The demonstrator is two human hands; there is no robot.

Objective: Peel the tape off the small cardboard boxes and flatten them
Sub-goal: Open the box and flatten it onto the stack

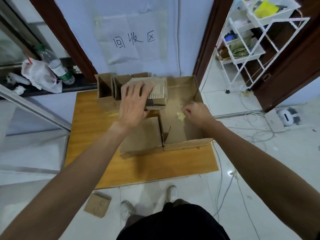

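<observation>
A small cardboard box (158, 90) lies on the far left part of a large open carton (188, 144) on a low wooden table (90, 129). My left hand (134, 103) lies spread over the small box's top and near side, fingers curled round its edge. My right hand (196, 112) is inside the carton, fingers pinched on a crumpled piece of yellowish tape (180, 115) that lies on the carton floor. Two more small open boxes (110, 85) stand upright at the table's far left.
A flattened piece of cardboard (97, 206) lies on the tiled floor by my shoes. A white wire rack (251, 49) stands to the right, with loose cables (251, 130) on the floor. Bottles and a plastic bag (41, 75) sit on the dark ledge at left.
</observation>
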